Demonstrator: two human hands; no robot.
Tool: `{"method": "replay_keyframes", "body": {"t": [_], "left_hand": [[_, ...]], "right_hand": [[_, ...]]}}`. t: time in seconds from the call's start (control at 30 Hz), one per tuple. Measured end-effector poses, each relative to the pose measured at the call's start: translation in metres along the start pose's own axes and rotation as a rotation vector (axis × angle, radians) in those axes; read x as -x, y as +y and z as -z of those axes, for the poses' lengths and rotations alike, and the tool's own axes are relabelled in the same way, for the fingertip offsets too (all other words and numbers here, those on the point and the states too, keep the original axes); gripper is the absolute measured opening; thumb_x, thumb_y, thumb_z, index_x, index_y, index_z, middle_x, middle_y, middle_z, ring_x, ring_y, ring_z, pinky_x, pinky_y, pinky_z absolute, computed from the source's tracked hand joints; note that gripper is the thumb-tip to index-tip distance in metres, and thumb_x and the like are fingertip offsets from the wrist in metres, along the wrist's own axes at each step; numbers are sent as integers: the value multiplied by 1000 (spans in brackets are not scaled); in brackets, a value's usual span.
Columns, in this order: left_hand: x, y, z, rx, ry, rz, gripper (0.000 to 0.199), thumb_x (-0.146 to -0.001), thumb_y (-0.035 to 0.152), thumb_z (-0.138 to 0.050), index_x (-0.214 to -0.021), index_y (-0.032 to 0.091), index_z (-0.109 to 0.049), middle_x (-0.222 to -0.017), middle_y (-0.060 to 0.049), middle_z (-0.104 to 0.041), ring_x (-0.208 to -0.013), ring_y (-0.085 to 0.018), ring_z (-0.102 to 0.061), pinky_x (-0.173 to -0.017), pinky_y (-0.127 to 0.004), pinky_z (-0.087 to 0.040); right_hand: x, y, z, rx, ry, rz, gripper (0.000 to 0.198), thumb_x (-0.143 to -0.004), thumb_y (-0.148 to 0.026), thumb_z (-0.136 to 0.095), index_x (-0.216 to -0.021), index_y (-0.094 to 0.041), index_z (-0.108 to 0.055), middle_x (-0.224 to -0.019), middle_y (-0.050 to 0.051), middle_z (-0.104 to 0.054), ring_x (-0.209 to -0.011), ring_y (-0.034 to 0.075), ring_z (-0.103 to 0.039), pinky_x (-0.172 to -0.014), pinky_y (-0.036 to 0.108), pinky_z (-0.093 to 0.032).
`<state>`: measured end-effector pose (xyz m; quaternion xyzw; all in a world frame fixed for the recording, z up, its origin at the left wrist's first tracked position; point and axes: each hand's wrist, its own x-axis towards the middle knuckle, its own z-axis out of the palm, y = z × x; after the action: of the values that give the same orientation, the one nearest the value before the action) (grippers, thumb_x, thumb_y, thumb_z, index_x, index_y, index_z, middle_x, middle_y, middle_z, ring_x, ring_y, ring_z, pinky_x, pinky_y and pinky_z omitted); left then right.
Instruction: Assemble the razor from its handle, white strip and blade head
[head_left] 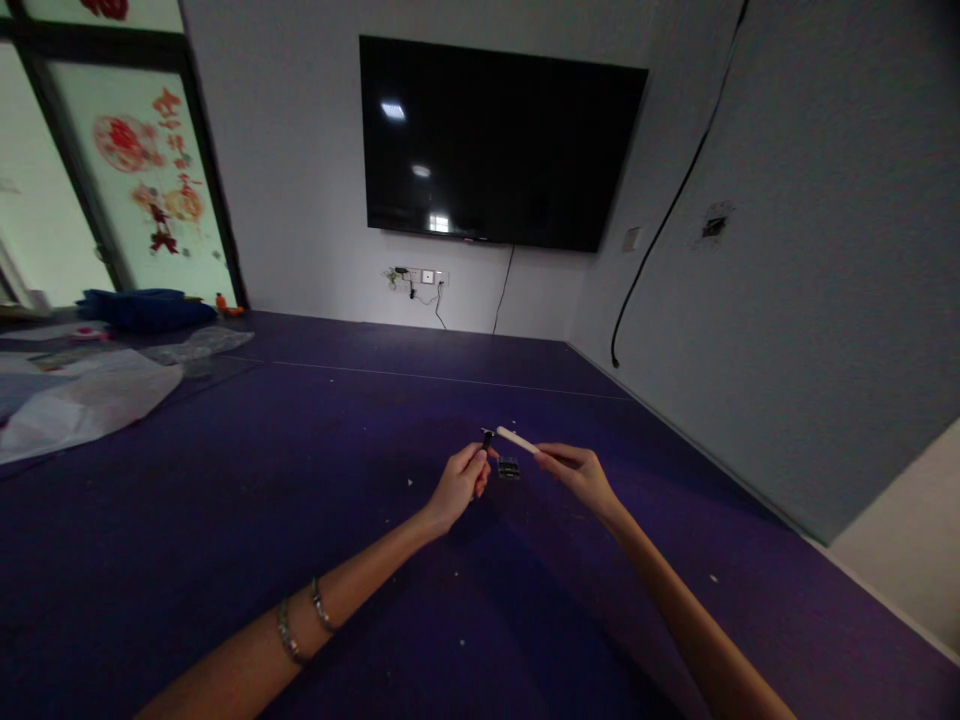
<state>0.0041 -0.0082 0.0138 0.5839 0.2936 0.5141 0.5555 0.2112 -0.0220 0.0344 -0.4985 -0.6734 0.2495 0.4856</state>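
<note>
The left hand [456, 490] is clamping its fingers around a small black tool [487, 440], which is pointing upward and away from the person. The right hand [581, 478] is pinching the near end of a pale, slender stick [516, 440] between thumb and fingers, and the stick's far tip is reaching close to the black tool's head; whether the two are touching, one cannot tell. Just below the stick, between the hands, a small dark case [509, 469] is lying on the purple surface [300, 520]. Two bracelets [321, 606] are circling the left forearm. Farther left, a translucent plastic sheet [97, 400] is spreading near a blue bundle [146, 312], while a black television [502, 150] is hanging on the wall ahead
</note>
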Motion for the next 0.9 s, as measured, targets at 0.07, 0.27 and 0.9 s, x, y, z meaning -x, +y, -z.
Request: {"method": "replay_keyframes", "body": {"t": [0.07, 0.27, 0.9], "left_hand": [[0, 1, 0, 11, 11, 3, 26, -83, 39, -47, -86, 15, -53, -55, 7, -40, -40, -4, -35, -41, -18, -24], [4, 7, -5, 198, -30, 90, 22, -82, 36, -51, -83, 14, -52, -54, 7, -39, -39, -3, -32, -39, -18, -23], [9, 13, -4, 663, -226, 372, 18, -84, 24, -45, -78, 10, -55, -50, 6, -31, -37, -3, -21, -34, -15, -15]], "right_hand": [[0, 2, 1, -8, 20, -14, 38, -70, -46, -62, -89, -15, -72, -81, 8, -70, -72, 20, -62, -59, 28, -46], [0, 3, -3, -49, 17, -18, 41, -69, -48, -62, -91, -14, -72, -81, 8, -70, -70, 19, -62, -57, 27, -46], [1, 1, -2, -60, 19, -18, 40, -68, -48, -64, -88, -14, -72, -77, 8, -70, -69, 20, -61, -62, 30, -46]]}}
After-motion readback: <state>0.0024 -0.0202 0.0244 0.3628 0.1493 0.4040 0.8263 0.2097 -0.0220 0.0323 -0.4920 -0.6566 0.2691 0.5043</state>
